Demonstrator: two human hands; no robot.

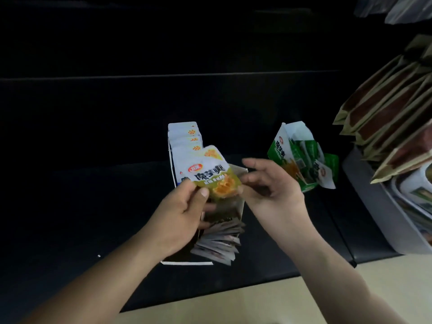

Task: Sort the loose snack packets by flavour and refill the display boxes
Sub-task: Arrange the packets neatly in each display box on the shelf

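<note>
A black shelf (93,206) carries everything, dim and wide, with a pale floor below its front edge. At the far right a grey bin (364,195) holds a leaning row of brown packets (385,108). In the middle stands an open white display box (242,199); white packets (184,136) stand upright in its back part and a fan of loose packets (217,244) lies slumped at its front. Well to the right of it a green display box (301,160) sits tilted, with green packets spilling from its torn side. The left hand (180,218) is above the white box, thumb and fingers pinching the lower left corner of 1 yellow-green snack packet (212,174), which is held face up and tilted over the box. The right hand (271,185) is just beside it, fingers relaxed and spread, gripping nothing, the thumb tip at the packet's lower right corner; whether it actually touches cannot be told. The packet looks light, thin and glossy, so it will likely bend and slide under a loose pinch; the flat sealed edge or a corner seems the surest place to hold it. Its colouring matches neither the white nor the green stock, so it probably belongs elsewhere
</note>
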